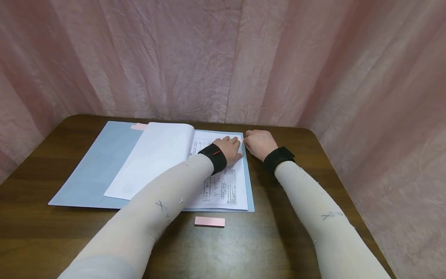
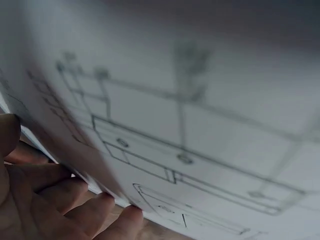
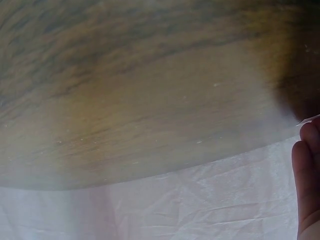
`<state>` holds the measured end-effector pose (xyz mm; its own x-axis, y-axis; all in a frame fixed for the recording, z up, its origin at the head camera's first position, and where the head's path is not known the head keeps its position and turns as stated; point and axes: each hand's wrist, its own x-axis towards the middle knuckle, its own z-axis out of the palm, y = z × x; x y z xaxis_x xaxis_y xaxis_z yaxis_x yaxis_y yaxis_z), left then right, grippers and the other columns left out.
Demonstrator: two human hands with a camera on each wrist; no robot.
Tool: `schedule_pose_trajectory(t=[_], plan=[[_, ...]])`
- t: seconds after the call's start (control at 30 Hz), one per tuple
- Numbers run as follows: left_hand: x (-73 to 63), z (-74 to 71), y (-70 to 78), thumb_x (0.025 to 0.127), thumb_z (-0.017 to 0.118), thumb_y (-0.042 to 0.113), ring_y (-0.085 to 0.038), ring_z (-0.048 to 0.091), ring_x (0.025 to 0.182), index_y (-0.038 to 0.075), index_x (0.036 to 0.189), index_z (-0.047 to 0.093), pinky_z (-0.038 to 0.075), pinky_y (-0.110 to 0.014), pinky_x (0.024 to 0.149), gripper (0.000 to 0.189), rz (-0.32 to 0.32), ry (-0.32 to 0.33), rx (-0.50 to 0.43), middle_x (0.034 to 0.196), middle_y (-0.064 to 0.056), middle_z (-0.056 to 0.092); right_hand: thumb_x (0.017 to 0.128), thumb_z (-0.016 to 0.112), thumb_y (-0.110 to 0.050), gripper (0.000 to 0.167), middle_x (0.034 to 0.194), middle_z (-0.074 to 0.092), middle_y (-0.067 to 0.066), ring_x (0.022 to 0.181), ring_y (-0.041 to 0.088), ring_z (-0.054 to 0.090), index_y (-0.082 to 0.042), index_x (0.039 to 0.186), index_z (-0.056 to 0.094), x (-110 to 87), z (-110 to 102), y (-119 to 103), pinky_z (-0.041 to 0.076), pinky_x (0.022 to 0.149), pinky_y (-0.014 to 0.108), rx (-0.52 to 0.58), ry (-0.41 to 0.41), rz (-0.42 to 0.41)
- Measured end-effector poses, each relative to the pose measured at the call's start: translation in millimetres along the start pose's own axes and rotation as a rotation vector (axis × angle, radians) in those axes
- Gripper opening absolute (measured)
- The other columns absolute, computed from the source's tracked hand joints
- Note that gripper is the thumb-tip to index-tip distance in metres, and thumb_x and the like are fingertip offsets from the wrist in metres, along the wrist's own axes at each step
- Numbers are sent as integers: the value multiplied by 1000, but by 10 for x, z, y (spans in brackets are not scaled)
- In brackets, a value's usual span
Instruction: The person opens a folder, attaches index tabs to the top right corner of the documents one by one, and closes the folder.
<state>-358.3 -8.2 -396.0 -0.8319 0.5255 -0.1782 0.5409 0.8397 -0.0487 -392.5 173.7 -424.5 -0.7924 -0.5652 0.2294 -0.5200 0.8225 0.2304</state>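
Observation:
A blue folder [image 1: 94, 170] lies spread on the table, holding a stack of white sheets with one part turned over to the left [image 1: 156, 155]. On the right lies a sheet with printed line drawings [image 1: 223, 190]. My left hand [image 1: 229, 149] rests on this sheet near its right edge, fingers extended; the left wrist view shows the drawings [image 2: 185, 160] close up beside the fingers. At the folder's right edge, my right hand [image 1: 259, 143] has curled fingers and pinches a small pale sticky note [image 3: 309, 120], mostly hidden by the fingertips.
A pink sticky note pad [image 1: 210, 221] lies on the brown wooden table [image 1: 265, 248] in front of the folder. A pink sticky tab [image 1: 139, 126] sticks out at the top of the turned sheets. A pink curtain [image 1: 209, 58] hangs behind and right of the table.

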Motion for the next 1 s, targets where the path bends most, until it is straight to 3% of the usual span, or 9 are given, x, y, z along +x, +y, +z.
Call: schedule_pose_trajectory(t=[0.17, 0.33, 0.73, 0.9, 1.0], plan=[[-108, -19, -15, 117, 49, 49, -35, 35, 162, 6, 170, 39, 35, -52, 127, 69, 47, -28, 19, 178, -11, 36, 105, 76, -12, 13, 87, 69, 9, 74, 23, 61, -9, 105, 88, 9, -19, 1, 57, 71, 36, 6, -5, -1], [-114, -63, -11, 116, 50, 52, -33, 36, 162, 7, 170, 39, 37, -53, 126, 71, 44, -36, 21, 177, -10, 37, 105, 77, -12, 12, 88, 69, 9, 74, 23, 61, -9, 104, 88, 3, -34, 7, 57, 71, 37, 10, -7, 0], [44, -95, -32, 116, 50, 55, -34, 39, 160, 10, 169, 44, 44, -56, 120, 70, -33, -23, -12, 176, -9, 39, 104, 78, -14, 11, 89, 70, 8, 74, 22, 62, -10, 107, 88, -10, -21, -12, 57, 71, 36, 13, 0, -1], [177, 24, -55, 115, 50, 57, -32, 39, 160, 13, 168, 46, 44, -56, 120, 70, -64, -31, -9, 175, -6, 40, 104, 78, -13, 12, 90, 70, 9, 75, 23, 63, -10, 107, 88, 3, -7, -27, 58, 73, 37, 16, -6, -2], [147, 42, -57, 115, 50, 57, -32, 39, 160, 12, 168, 46, 44, -56, 121, 70, -71, -27, 3, 175, -7, 41, 105, 77, -13, 12, 91, 70, 9, 75, 23, 63, -10, 108, 88, 14, 9, -46, 58, 73, 37, 23, -6, -7]])
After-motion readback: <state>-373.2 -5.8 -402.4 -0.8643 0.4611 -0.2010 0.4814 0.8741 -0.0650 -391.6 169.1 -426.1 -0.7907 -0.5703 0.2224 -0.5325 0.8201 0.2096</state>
